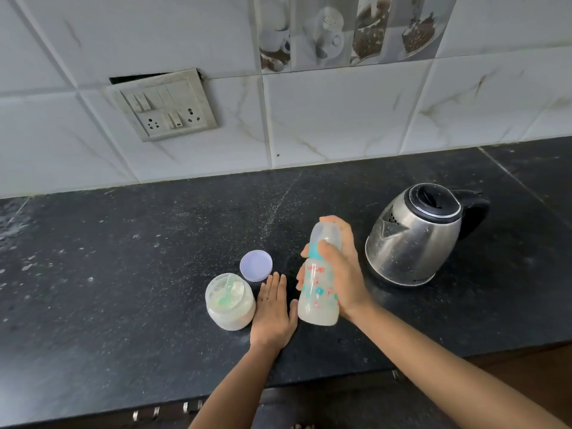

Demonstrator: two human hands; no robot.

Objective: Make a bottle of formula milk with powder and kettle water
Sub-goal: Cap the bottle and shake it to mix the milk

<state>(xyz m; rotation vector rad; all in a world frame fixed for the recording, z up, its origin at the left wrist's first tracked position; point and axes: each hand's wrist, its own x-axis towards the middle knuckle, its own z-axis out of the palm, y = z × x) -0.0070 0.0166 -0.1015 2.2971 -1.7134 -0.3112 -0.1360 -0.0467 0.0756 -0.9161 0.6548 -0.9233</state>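
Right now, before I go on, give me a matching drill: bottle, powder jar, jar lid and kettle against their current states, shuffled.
1 bottle
2 powder jar
3 jar lid
4 kettle

A open, scoop inside
B closed, standing at far right
C gripped by the right hand
D lying flat on the counter

Pairs: 1-C, 2-A, 3-D, 4-B.
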